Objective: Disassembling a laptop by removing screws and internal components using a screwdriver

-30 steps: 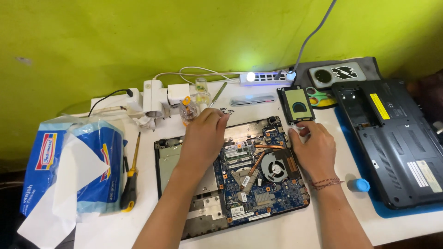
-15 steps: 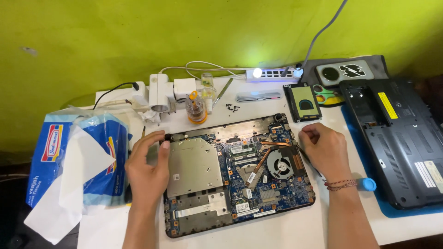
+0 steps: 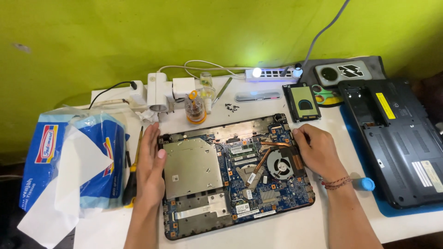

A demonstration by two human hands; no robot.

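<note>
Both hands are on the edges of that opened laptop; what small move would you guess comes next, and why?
Probably a gentle lift or turn of the opened laptop base. The left hand lies flat against its left edge and the right hand grips its right edge by the fan; neither holds a tool. The screwdriver lies unused beside the left hand, and loose screws sit behind.

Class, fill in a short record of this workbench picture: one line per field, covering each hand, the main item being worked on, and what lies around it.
Main item: opened laptop base with bare circuit board and fan
Left hand: flat against the base's left edge, holding nothing
Right hand: resting on the base's right edge, beside the fan
Left of base: yellow-handled screwdriver, blue tissue pack
Behind: loose screws, hard drive, power strip
Right: laptop bottom cover
</note>
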